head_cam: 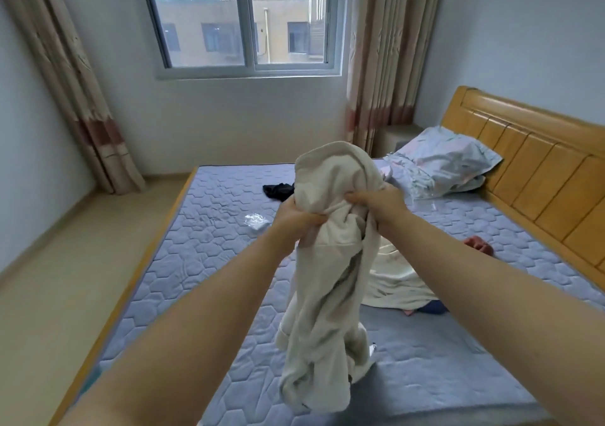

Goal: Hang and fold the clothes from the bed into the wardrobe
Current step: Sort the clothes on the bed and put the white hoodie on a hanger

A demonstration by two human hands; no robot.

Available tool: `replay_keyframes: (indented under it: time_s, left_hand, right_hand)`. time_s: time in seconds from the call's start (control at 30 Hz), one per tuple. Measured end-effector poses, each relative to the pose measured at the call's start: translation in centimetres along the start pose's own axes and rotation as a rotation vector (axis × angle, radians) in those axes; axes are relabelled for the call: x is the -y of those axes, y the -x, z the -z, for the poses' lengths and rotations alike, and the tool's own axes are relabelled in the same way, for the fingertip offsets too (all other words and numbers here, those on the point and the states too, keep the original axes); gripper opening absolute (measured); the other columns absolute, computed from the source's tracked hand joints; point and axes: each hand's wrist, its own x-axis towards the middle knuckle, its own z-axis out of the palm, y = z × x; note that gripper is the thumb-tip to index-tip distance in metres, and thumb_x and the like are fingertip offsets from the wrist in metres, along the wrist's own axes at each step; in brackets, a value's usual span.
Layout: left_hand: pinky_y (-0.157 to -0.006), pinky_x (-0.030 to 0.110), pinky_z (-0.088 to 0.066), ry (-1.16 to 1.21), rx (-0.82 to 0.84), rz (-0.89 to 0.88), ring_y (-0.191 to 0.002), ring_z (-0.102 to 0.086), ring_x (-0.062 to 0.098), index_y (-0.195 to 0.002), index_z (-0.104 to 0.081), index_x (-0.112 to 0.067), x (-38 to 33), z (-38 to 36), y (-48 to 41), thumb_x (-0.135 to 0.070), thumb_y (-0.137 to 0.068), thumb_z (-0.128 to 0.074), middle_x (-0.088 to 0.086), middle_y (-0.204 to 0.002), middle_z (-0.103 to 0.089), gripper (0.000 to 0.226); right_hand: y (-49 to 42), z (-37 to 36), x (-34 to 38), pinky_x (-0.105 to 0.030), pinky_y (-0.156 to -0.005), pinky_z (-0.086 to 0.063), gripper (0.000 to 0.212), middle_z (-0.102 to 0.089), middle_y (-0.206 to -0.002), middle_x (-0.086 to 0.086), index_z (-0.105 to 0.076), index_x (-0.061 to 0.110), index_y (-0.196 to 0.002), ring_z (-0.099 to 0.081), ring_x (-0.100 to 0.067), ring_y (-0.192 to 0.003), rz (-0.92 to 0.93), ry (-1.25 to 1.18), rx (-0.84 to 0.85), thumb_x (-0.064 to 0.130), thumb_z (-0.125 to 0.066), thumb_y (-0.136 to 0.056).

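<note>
1. Held up over the near half of the bed (203, 261): a cream hoodie (327, 278), hood uppermost, body and sleeves hanging bunched and twisted down toward the bed's near edge. Cannot tell whether its low end touches the bed.
2. Gripped on the side toward the foot of the bed by the left hand (296, 221), fingers curled tight round a fistful of fabric just under the hood.
3. Gripped on the headboard side by the right hand (379, 207), fingers and thumb pinching the cloth at the neck opening.
4. Lying on the bed just beyond the hoodie, toward the headboard (523, 163): a second cream garment (393, 281), spread loosely, with a dark blue item (432, 307) peeking from under its near edge and a reddish item (479, 245) just past it.
5. Farther across the bed: a clear plastic bag (257, 222) about mid-bed, then a crumpled black garment (278, 191) near the far side.
6. At the head of the bed: a pale patterned pillow (448, 166) leaning on the headboard.
7. Judged as early going: one piece in hand, probably being straightened for hanging or folding; nothing visibly folded; wardrobe out of view; several pieces left on the bed to handle.
</note>
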Motion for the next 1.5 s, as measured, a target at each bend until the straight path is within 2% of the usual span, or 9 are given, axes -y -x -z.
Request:
replay_keyframes:
  time_s: [0.13, 0.4, 0.57, 0.8, 0.93, 1.0, 1.13, 1.27, 1.5]
  left_hand:
    - [-0.072, 0.030, -0.054, -0.046, -0.059, -0.065, -0.087, -0.066, 0.022, -0.097, -0.065, -0.015, -2.5, 5.4, -1.9, 0.002, -0.062, -0.075, 0.003, -0.094, -0.069, 0.040]
    - [-0.077, 0.032, -0.053, -0.171, -0.032, -0.125, -0.082, -0.062, 0.019, -0.083, -0.066, -0.022, -5.6, 14.4, -4.8, -0.001, -0.065, -0.067, 0.001, -0.086, -0.067, 0.028]
    - [-0.086, 0.032, -0.050, -0.588, -0.119, -0.266, -0.090, -0.060, 0.015, -0.117, -0.060, -0.019, -5.6, 17.9, -5.8, -0.025, -0.080, -0.071, -0.001, -0.106, -0.063, 0.039]
    - [-0.104, 0.029, -0.040, -0.701, 0.591, -0.262, -0.123, -0.044, 0.010, -0.143, -0.034, -0.026, -2.8, 17.9, -1.7, -0.042, -0.071, -0.081, -0.008, -0.139, -0.040, 0.088]
    - [-0.069, 0.010, -0.042, -0.542, 0.337, -0.337, -0.084, -0.053, -0.004, -0.109, -0.052, -0.028, -1.4, 16.8, -1.1, -0.028, -0.066, -0.086, -0.016, -0.098, -0.056, 0.055]
    - [-0.058, 0.017, -0.038, -0.537, 0.258, -0.379, -0.062, -0.047, 0.001, -0.077, -0.056, -0.024, -1.7, 16.8, -1.3, -0.021, -0.070, -0.079, -0.013, -0.070, -0.054, 0.024]
    - [-0.056, 0.029, -0.032, -0.610, 0.090, -0.473, -0.057, -0.038, 0.012, -0.053, -0.044, -0.018, -3.3, 17.2, -2.0, -0.021, -0.072, -0.059, -0.008, -0.052, -0.040, 0.024]
    - [-0.055, 0.031, -0.028, -0.626, -0.155, -0.450, -0.064, -0.041, 0.019, -0.058, -0.045, -0.020, -6.1, 18.4, -3.7, -0.009, -0.078, -0.053, -0.009, -0.056, -0.044, 0.024]
    - [-0.053, 0.021, -0.036, -0.556, -0.058, -0.481, -0.064, -0.047, 0.013, -0.079, -0.061, -0.014, -9.5, 17.2, -3.7, -0.008, -0.082, -0.053, -0.002, -0.070, -0.058, 0.010]
  right_hand:
    - [0.5, -2.1, 0.5, -0.031, -0.067, -0.058, 0.021, -0.069, -0.090, -0.010, -0.066, 0.006, -0.094, -0.066, -0.025, -0.081, -0.023, -0.037, 0.094, -0.001, -0.074, -0.076]
    - [1.1, -9.3, 0.5, -0.035, -0.077, -0.055, 0.020, -0.070, -0.093, -0.010, -0.067, 0.007, -0.104, -0.067, -0.023, -0.083, -0.139, -0.083, 0.167, 0.009, -0.067, -0.084]
    - [0.4, -15.0, -0.4, -0.043, -0.093, -0.051, 0.051, -0.066, -0.107, -0.009, -0.061, 0.002, -0.113, -0.063, -0.028, -0.100, -0.006, 0.131, -0.307, 0.028, -0.075, -0.072]
    - [0.5, -19.3, -1.0, -0.043, -0.093, -0.052, 0.075, -0.063, -0.117, -0.013, -0.050, 0.000, -0.126, -0.063, -0.028, -0.101, -0.029, -0.087, -0.414, 0.041, -0.069, -0.066]
    - [0.8, -20.2, -0.5, -0.043, -0.090, -0.054, 0.053, -0.066, -0.109, -0.016, -0.057, -0.003, -0.115, -0.067, -0.028, -0.095, -0.040, -0.173, -0.359, 0.035, -0.070, -0.080]
    - [0.6, -19.2, -0.2, -0.042, -0.089, -0.055, 0.072, -0.067, -0.111, -0.014, -0.058, -0.001, -0.118, -0.067, -0.027, -0.093, -0.055, -0.161, -0.334, 0.046, -0.077, -0.067]
    - [-0.3, -16.4, -0.5, -0.039, -0.094, -0.052, 0.128, -0.060, -0.128, -0.007, -0.052, 0.004, -0.130, -0.064, -0.021, -0.104, -0.060, -0.037, -0.242, 0.074, -0.084, -0.028]
    - [3.4, -15.4, 1.0, -0.033, -0.080, -0.056, 0.051, -0.066, -0.113, -0.010, -0.060, 0.001, -0.117, -0.066, -0.018, -0.088, 0.055, 0.025, -0.132, 0.025, -0.080, -0.076]
    - [3.7, -12.6, 0.2, -0.028, -0.061, -0.039, 0.035, -0.058, -0.078, -0.004, -0.063, 0.005, -0.075, -0.056, -0.022, -0.079, 0.171, 0.754, -0.260, 0.038, -0.076, -0.078]
